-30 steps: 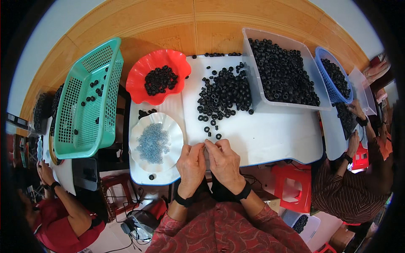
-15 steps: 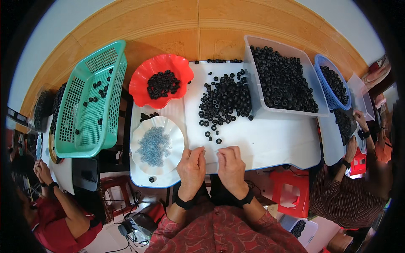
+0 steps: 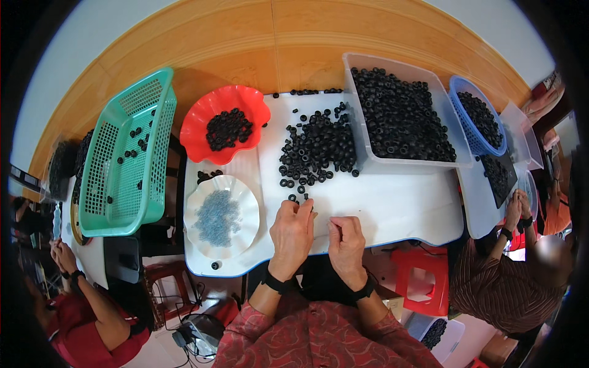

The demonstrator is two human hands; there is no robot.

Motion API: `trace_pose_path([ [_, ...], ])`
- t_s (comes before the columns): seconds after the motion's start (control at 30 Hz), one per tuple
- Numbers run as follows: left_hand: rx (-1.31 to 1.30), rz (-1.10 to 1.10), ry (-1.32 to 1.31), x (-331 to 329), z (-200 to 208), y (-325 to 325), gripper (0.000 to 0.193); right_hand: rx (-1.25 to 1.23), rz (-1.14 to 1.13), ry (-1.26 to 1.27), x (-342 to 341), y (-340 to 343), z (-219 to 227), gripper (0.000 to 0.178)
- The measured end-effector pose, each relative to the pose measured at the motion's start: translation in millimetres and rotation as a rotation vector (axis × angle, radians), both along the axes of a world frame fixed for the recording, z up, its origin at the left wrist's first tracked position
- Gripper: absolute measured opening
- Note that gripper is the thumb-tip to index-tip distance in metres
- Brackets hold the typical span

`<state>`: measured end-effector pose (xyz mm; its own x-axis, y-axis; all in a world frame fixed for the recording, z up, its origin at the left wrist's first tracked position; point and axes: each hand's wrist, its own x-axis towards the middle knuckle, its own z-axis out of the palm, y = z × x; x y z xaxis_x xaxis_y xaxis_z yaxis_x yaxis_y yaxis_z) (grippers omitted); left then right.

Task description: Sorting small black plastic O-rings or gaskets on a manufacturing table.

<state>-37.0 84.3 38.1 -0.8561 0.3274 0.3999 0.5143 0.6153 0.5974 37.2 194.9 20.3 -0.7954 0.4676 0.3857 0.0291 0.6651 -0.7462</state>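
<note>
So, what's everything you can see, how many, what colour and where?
Tables: at least 3, white, middle and both sides
Panel: 1, brown, behind
Long basket: 1, green, left
Bowl: 1, red, table's back left
Plate: 1, white, front left
Tiny bits: many, pale blue, on plate
Boxes: at least 2, clear, back right and far right
Small basket: 1, blue, right
Rings: too many to count, black, mid-table, in boxes, bowl, baskets
Stools: at least 2, red, below
Other people: at least 2, dressed in red, brown, both sides
Shirt: 1, red, bottom
Left hand: 1, bare, by rings
Right hand: 1, bare, table's front edge
</note>
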Motion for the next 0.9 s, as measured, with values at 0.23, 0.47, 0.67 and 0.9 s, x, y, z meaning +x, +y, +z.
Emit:
trace_pose_path([
  [0.23,0.316,-0.079,-0.215,1.5,-7.2,-6.1,0.025,0.014,0.003,-0.014,0.3,0.5,-0.7,0.013],
  [0.47,1.059,-0.287,-0.844,16.1,-1.5,-25.4,0.023,0.021,0.013,0.003,1.2,1.2,-2.5,0.014],
  [0.67,1.382,-0.353,-1.044,31.8,-5.8,-33.8,0.026,-0.343,0.16,0.009,9.7,1.7,11.9,0.008],
  [0.9,1.36,-0.279,-1.054,40.6,-18.1,-34.9,0.03,-0.5,0.391,-0.019,14.6,-4.8,43.7,0.01],
])
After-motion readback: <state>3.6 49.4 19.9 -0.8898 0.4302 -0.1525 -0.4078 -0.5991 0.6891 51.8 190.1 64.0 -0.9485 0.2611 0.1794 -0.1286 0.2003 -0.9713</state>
